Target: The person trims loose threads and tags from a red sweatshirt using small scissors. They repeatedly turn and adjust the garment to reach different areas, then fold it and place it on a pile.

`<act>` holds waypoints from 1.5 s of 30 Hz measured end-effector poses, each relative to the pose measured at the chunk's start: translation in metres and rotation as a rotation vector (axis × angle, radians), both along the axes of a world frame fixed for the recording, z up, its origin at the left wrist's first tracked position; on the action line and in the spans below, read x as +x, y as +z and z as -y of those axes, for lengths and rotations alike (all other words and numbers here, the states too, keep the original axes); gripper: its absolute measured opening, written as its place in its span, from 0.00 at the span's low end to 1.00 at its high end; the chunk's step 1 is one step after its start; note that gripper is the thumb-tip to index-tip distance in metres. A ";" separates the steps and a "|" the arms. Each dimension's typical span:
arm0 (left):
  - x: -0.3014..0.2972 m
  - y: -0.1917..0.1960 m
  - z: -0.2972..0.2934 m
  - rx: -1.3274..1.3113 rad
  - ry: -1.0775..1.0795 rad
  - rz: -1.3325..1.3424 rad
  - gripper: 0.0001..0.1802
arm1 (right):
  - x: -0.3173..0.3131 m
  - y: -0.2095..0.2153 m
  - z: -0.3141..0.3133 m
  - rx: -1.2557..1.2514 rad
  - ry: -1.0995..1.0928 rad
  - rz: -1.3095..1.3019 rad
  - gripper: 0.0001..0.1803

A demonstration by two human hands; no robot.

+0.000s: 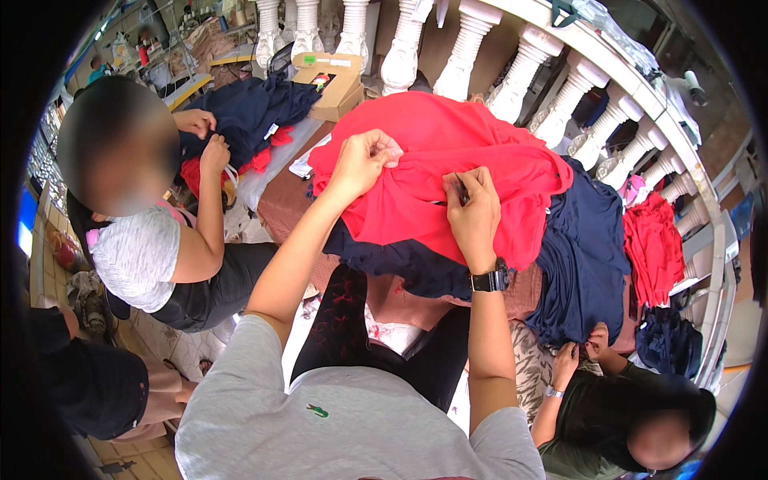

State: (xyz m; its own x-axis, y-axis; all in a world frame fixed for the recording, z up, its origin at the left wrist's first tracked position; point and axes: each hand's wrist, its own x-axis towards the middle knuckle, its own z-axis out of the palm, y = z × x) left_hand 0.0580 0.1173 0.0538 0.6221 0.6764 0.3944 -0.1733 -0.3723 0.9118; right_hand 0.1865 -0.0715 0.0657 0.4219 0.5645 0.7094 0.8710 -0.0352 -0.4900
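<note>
right fingers (462,186) perhaps pinching something tiny

Bright daylight — sharp (fisheye-bent, dark-rimmed edges)

Both arms reach forward, left hand (364,160) and right hand (472,210) pinched closed

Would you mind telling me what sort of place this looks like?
Probably a small garment workshop: red garment and navy garments are heaped up, several people handle them, and a white balustrade edges the space.
</note>
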 end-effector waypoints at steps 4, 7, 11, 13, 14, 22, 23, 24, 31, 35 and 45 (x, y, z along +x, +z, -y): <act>-0.001 0.001 0.003 -0.148 -0.057 0.159 0.03 | -0.014 0.006 -0.009 0.140 0.076 0.017 0.10; -0.003 0.012 0.017 -0.021 -0.009 0.017 0.03 | -0.031 0.008 -0.016 0.071 0.069 0.015 0.13; 0.001 0.006 0.027 0.386 0.078 -0.103 0.06 | -0.034 -0.008 -0.023 -0.098 -0.035 0.060 0.17; 0.000 0.008 0.024 0.377 0.104 -0.142 0.08 | -0.039 -0.018 -0.021 -0.082 -0.055 0.057 0.19; 0.001 0.009 0.024 0.413 0.127 -0.168 0.08 | -0.040 -0.020 -0.017 -0.099 -0.062 0.058 0.22; 0.006 0.010 0.036 0.767 0.255 -0.247 0.07 | -0.039 -0.033 -0.016 -0.050 -0.052 0.066 0.26; 0.010 0.000 0.029 0.775 0.283 -0.216 0.07 | -0.039 -0.032 -0.016 -0.041 -0.046 0.067 0.26; 0.012 -0.003 0.025 0.783 0.309 -0.186 0.07 | -0.038 -0.033 -0.015 -0.036 -0.042 0.070 0.27; -0.001 -0.004 0.004 -0.069 -0.129 -0.003 0.10 | -0.034 -0.033 -0.014 0.000 0.014 0.033 0.28; -0.009 0.003 0.013 -0.233 -0.161 0.201 0.10 | -0.036 -0.029 -0.012 -0.022 0.011 0.014 0.26; -0.024 0.009 0.040 0.089 0.019 0.180 0.07 | -0.029 0.018 -0.040 -0.049 0.302 -0.100 0.07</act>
State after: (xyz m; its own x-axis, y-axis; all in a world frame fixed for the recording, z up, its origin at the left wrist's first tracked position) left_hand 0.0342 0.0778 0.0625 0.5234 0.6449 0.5569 -0.3223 -0.4552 0.8300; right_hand 0.1575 -0.0317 0.0832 0.2961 0.7077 0.6415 0.7931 0.1921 -0.5780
